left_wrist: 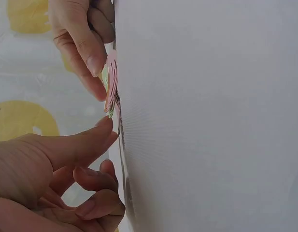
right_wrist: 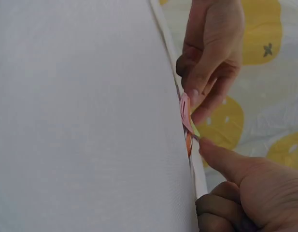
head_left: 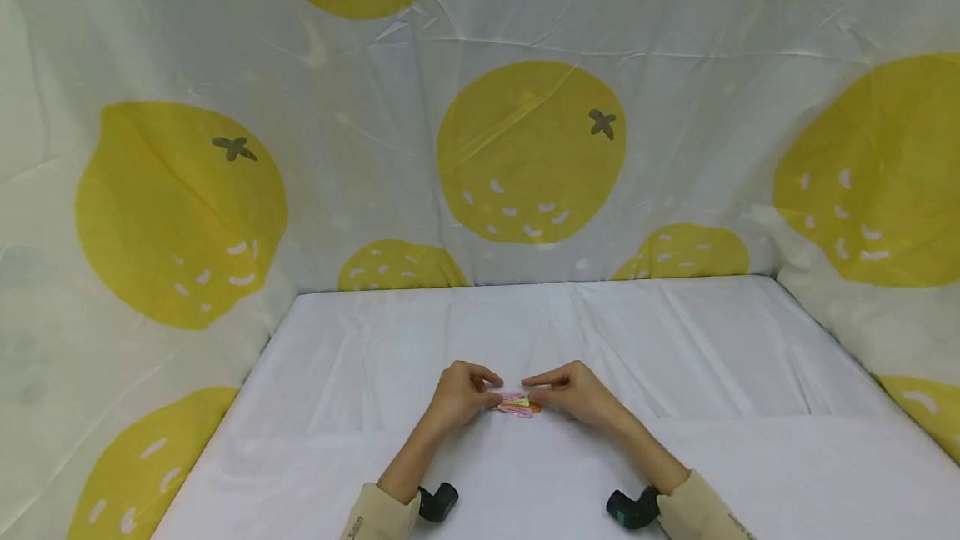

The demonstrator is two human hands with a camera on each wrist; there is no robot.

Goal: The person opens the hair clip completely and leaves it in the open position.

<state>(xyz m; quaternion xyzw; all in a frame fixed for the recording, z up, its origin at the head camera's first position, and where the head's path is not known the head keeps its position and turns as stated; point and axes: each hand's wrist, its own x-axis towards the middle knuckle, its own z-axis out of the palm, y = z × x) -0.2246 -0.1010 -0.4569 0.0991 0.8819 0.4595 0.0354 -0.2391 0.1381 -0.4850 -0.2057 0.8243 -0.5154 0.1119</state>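
A small pile of snap hair clips (head_left: pixel 517 412), in pink, yellow-green and orange, lies on the white table. My left hand (head_left: pixel 457 392) is at the pile's left end, its thumb tip touching the clips and its index finger reaching out a little apart, beyond them. From the other side my right hand (head_left: pixel 577 392) mirrors it, thumb at the right end and index finger stretched ahead with a gap between. The left wrist view shows a pink hair clip (left_wrist: pixel 112 72) in front. A yellow-green hair clip (right_wrist: pixel 195 129) sticks up close to my right thumb in the right wrist view.
The table (head_left: pixel 300 473) is covered by a wrinkled white cloth. Behind it and at both sides hangs a pale curtain (head_left: pixel 360 148) printed with yellow fruit. Black curved devices (head_left: pixel 633 508) sit at both wrists, by the beige sleeves (head_left: pixel 382 511).
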